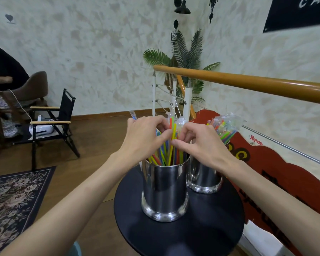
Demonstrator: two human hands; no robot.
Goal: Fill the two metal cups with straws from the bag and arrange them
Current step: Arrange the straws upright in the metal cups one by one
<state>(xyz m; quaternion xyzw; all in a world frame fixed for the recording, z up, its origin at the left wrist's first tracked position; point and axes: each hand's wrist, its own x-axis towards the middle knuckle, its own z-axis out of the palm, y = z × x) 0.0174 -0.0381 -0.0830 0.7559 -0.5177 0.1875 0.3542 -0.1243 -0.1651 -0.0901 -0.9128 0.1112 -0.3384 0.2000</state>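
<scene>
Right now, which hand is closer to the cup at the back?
Right. The right hand is just in front of the back cup, partly covering it. The left hand is over the front cup, farther away.

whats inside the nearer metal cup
The nearer metal cup holds coloured straws standing upright, some in clear wrappers. Both the left hand and right hand pinch their tops. The cup's wall hides their lower ends.
</scene>
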